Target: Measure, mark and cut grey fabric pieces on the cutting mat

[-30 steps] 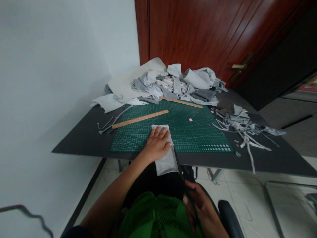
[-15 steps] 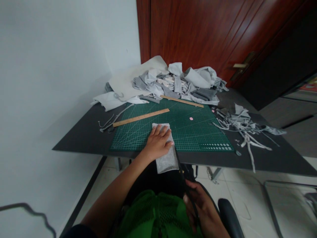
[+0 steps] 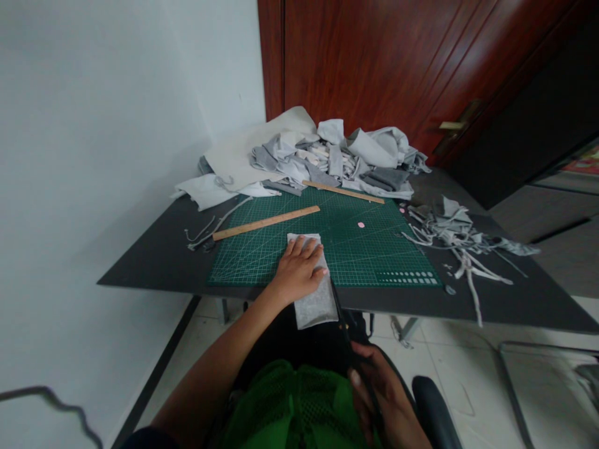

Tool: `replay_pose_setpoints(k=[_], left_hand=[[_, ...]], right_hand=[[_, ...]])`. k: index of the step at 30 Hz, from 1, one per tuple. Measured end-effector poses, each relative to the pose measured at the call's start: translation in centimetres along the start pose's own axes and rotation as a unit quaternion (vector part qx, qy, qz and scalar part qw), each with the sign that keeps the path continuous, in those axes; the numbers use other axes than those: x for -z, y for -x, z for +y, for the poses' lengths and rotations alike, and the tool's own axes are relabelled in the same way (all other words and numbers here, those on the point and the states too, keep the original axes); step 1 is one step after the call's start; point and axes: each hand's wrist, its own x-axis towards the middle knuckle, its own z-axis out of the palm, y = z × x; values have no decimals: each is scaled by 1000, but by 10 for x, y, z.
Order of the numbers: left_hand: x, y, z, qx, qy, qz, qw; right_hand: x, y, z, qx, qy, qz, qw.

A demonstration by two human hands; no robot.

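A light grey piece of fabric lies lengthwise on the near edge of the green cutting mat, its near end hanging past the table edge. My left hand rests flat on it with the fingers stretched out. My right hand, low in the view, is closed around the handles of black scissors. The blades run along the fabric's right edge; whether they are parted is hard to make out.
Two wooden rulers lie on the mat. Behind them a heap of grey and white cloth stretches along the back. Thin fabric scraps are piled at the right of the dark table. A chair armrest is beside my right arm.
The scissors and my right hand have shifted very slightly. My left hand and the fabric stay in place.
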Motion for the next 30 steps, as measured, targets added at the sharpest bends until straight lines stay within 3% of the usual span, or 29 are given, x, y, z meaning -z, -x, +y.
replay_pose_setpoints(k=[4, 15, 30], left_hand=[[1, 0, 1, 1, 0, -3, 1000], [2, 0, 1, 0, -13, -16, 1000], [3, 1, 2, -2, -39, -14, 999]], right_hand=[[-6, 0, -6, -3, -7, 33, 999], [-7, -11, -9, 5, 40, 10, 999], [-19, -8, -20, 12, 74, 25, 997]])
